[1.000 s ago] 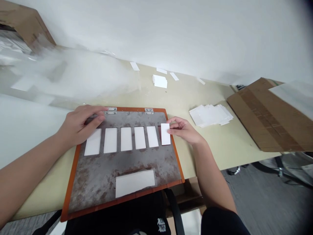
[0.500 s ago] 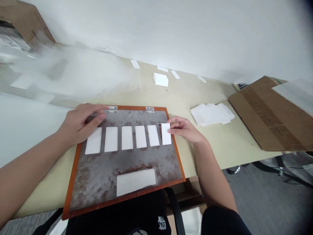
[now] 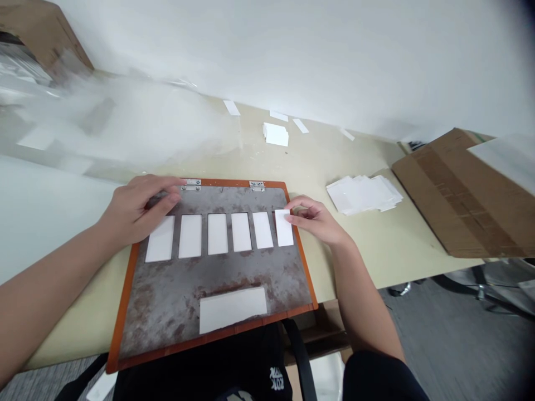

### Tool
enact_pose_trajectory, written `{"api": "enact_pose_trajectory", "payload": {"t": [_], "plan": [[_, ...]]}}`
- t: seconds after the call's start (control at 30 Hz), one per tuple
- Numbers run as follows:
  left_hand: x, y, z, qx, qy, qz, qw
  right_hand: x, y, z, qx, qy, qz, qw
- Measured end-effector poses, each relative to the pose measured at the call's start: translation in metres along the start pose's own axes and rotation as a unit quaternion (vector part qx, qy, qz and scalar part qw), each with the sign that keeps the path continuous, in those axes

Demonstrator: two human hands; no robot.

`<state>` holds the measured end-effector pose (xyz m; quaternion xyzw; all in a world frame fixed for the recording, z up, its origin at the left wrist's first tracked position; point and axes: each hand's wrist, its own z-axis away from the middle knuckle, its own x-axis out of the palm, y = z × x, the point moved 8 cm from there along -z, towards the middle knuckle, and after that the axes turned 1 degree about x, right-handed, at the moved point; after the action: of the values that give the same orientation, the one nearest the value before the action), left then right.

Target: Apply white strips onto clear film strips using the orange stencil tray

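Observation:
A hinged grey metal plate (image 3: 175, 301) with an orange-brown border lies in front of me. White cards fill a row of rectangular slots in it. At the right end of the row, my right hand (image 3: 311, 218) pinches a small white card (image 3: 284, 231) by its upper right edge, and the card lies over the last slot. My left hand (image 3: 137, 207) rests on the plate's upper left corner, its index finger stretched to the left hinge (image 3: 191, 186) and its thumb above the leftmost card (image 3: 160, 240). It holds nothing.
A spread pile of white cards (image 3: 363, 195) lies to the right, beside a cardboard box (image 3: 472, 195). Farther back are a small card stack (image 3: 275, 134) and loose white slips along the wall. Clear plastic wrap (image 3: 146, 117) covers the left rear.
The right hand has moved slightly left with the card, which sits a little closer over the last slot. The left hand has stayed in place.

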<state>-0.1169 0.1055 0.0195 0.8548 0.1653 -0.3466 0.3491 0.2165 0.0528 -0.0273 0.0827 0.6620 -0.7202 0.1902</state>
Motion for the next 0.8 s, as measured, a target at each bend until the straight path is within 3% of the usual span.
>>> {"api": "enact_pose_trajectory", "payload": {"t": [0.8], "plan": [[0.0004, -0.0026, 0.0012, -0.035, -0.002, -0.010, 0.999, 0.0012, -0.0014, 0.0020, -0.016, 0.031, 0.079, 0.996]]}}
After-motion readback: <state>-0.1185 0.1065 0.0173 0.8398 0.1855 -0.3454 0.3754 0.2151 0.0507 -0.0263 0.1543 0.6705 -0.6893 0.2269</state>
